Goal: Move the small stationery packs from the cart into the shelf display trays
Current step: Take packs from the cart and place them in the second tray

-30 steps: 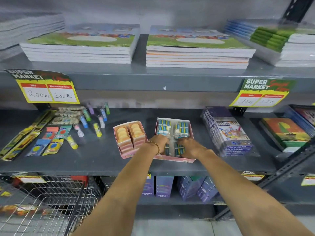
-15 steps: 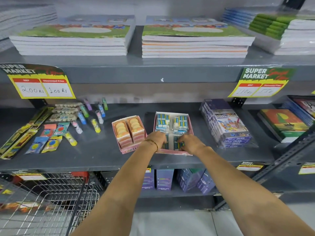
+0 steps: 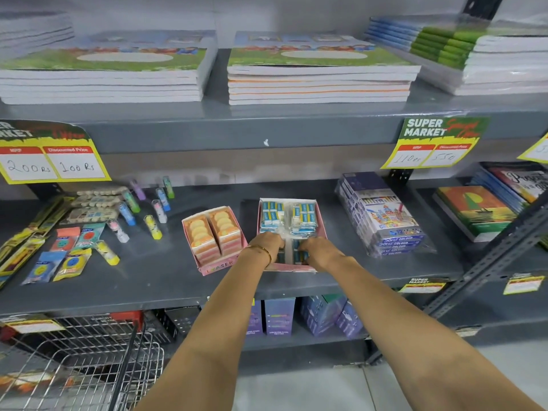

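Observation:
A pink display tray on the middle shelf holds several blue-and-white eraser packs wrapped in clear plastic. My left hand and my right hand are both inside the tray's front half, fingers curled down on the packs there. What lies under the palms is hidden. To the left stands a second pink tray marked ERASER, filled with orange packs. The wire cart is at the bottom left.
Stacks of notebooks fill the upper shelf. Glue sticks and small packets lie loose at the left of the middle shelf. Colour pencil boxes and books sit to the right. A slanted metal brace crosses at right.
Both hands stay in the front of the eraser tray and have barely shifted. The view has tilted slightly, so the shelves sit a little differently in the frame.

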{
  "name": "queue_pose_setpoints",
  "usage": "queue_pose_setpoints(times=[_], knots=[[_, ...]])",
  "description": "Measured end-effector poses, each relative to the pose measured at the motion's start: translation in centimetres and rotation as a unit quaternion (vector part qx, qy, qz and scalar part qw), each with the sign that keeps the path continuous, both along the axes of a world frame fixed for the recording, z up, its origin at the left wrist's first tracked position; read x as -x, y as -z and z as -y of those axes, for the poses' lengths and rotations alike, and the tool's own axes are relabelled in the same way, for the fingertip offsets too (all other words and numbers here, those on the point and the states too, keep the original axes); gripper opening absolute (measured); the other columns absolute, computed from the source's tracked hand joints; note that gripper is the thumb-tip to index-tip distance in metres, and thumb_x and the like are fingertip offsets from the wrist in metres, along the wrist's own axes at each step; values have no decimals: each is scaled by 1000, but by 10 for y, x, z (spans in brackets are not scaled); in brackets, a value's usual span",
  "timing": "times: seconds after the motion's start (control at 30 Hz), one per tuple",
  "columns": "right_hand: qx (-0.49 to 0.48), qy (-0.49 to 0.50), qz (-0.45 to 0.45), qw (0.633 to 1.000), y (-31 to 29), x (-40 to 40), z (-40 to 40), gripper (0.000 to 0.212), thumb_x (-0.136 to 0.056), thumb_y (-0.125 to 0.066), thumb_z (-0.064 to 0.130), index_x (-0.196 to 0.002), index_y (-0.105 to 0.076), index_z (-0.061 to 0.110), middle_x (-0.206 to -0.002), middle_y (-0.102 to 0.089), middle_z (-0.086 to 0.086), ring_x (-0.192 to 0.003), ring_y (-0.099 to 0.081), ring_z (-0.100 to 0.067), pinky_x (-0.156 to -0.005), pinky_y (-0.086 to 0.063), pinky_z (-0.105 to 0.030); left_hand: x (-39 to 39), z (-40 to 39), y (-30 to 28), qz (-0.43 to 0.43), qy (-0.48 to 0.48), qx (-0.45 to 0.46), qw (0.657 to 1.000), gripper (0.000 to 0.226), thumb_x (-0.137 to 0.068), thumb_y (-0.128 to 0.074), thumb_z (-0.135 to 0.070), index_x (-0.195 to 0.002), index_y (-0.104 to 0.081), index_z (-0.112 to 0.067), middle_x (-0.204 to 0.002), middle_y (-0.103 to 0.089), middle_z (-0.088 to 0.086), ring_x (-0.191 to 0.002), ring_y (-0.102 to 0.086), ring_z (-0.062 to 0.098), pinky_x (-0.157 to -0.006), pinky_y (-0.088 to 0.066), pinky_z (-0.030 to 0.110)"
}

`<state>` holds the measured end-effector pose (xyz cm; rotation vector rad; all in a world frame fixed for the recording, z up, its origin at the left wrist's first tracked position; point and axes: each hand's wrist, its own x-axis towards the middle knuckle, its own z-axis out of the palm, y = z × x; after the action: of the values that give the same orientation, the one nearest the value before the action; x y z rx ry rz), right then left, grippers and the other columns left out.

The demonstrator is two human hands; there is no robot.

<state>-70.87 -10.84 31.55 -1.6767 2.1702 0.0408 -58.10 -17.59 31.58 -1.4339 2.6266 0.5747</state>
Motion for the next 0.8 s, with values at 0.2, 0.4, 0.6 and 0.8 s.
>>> queue_pose_setpoints(times=[0.2,0.4,0.6,0.8], knots=[[5,-3,1,1000,-1,1,0,41,-92,-52,3,-132,-55,10,-135,-55,-15,-120,-56,-32,-106,-46,-36,-3,-1,1,-1,18,-2,1000,34,-96,-45,-6,-128,-53,-6,-126,-58,17,-113,-57,31,-99,-45,34],[9,-7,-1,1000,-8,-2,-3,38,-92,-51,5,-130,-56,7,-133,-58,-18,-118,-57,-33,-104,-45,-36,-11,-5,0,-3,40,27,999,33,-96,-44,-11,-128,-53,-10,-124,-59,16,-109,-59,30,-94,-47,33],[202,-43,-25,978,-26,-34,0,34,-90,-54,6,-124,-58,5,-130,-60,-15,-120,-55,-32,-100,-47,-40,-47,-12,-6,-46,30,146,988,52,-92,-54,-15,-141,-38,-13,-151,-36,8,-137,-36,27,-114,-31,38],[322,-152,-45,933,-35,-113,10,38,-89,-52,10,-127,-56,4,-129,-59,-17,-117,-54,-35,-98,-45,-43,-118,-29,-10,-61,-73,222,970,57,-93,-47,-30,-144,-30,-9,-152,-31,10,-140,-27,26,-116,-21,37]])
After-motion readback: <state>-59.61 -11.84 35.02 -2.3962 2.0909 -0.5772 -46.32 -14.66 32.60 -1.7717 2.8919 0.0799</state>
